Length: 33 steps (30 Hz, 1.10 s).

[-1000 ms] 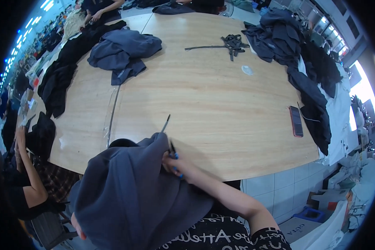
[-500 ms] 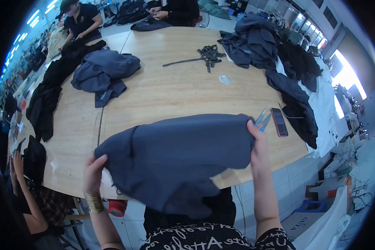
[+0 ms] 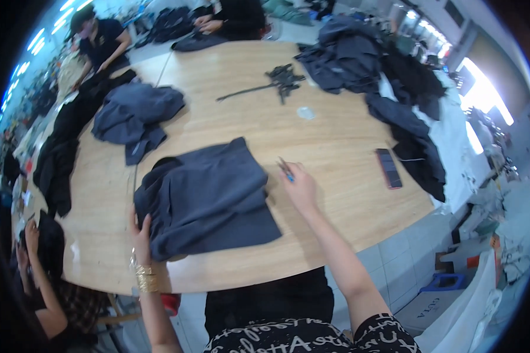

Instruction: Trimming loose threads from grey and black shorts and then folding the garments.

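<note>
One wooden table (image 3: 335,147), tiled floor (image 3: 394,259)

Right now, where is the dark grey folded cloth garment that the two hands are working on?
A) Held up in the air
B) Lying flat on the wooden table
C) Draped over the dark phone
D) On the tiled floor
B: the dark grey folded cloth garment lies spread on the wooden table, with the left hand at its edge.

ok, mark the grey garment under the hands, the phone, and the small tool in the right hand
dark grey garment (image 3: 209,197): head view, middle of the spread fabric.
phone (image 3: 388,168): head view, centre of its dark screen.
small blue-handled tool (image 3: 285,169): head view, shaft above the right hand's fingers.
</note>
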Tool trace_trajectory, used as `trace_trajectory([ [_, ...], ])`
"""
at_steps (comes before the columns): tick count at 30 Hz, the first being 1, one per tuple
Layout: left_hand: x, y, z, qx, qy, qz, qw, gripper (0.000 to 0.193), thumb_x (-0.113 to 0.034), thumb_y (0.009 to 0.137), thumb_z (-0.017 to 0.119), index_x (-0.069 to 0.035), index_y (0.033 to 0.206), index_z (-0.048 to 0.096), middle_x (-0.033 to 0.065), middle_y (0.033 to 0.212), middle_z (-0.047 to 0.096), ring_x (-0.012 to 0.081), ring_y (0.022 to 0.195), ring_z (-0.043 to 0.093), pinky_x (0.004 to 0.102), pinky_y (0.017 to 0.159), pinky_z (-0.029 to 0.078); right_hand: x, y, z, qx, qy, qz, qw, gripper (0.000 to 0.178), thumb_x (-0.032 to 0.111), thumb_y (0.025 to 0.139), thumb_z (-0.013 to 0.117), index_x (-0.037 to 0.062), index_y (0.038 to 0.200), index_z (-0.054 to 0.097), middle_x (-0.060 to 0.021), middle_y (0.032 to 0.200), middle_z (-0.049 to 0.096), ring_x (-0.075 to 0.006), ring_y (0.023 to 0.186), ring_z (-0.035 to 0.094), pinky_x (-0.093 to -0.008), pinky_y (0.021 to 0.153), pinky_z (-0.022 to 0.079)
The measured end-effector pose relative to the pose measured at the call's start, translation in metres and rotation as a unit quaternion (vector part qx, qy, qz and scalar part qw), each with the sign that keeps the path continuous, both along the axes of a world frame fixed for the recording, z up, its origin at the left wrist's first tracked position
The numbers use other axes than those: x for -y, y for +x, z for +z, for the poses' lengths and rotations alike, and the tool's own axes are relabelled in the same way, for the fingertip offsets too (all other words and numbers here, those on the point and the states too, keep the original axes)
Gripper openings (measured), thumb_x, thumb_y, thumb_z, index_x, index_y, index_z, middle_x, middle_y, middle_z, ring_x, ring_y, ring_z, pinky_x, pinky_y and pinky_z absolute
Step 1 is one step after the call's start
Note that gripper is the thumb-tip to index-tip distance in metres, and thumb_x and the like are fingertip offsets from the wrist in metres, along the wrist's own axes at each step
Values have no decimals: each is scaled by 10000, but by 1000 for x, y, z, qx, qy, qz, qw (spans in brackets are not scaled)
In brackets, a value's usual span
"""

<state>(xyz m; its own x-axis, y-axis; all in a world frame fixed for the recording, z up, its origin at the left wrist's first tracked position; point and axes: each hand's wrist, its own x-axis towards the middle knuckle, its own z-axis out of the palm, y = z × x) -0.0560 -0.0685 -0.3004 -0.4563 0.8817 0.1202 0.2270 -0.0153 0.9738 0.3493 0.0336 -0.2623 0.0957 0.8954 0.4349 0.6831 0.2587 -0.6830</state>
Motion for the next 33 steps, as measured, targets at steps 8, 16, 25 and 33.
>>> trace_trajectory([
  [8,-8,12,5,-128,21,44,991,426,-185,896,577,32,1246,466,176,1122,602,240,997,590,325,862,450,18,13,-13,-77,-67,-3,995,137,148,842,624,39,920,651,-79,743,572,-165,655,542,-278,611,433],
  [16,-4,10,1,-80,40,59,994,306,-193,919,552,30,1128,539,107,950,641,139,849,572,245,762,448,20,-32,9,-136,-198,37,970,166,156,838,645,0,896,654,-25,650,539,-85,615,476,-246,576,401],
  [25,11,32,25,161,24,30,986,241,-132,912,537,23,1094,563,54,965,635,95,851,568,235,759,449,17,2,79,-308,-148,69,937,117,106,785,679,57,817,577,31,657,492,-21,491,357,-194,426,260],
  [33,34,86,41,286,-212,-161,921,293,-117,856,594,-23,1130,555,-2,952,606,21,764,536,189,657,455,53,132,39,112,-233,-82,963,116,136,827,638,31,850,595,-1,734,552,-92,641,464,-231,580,359],
])
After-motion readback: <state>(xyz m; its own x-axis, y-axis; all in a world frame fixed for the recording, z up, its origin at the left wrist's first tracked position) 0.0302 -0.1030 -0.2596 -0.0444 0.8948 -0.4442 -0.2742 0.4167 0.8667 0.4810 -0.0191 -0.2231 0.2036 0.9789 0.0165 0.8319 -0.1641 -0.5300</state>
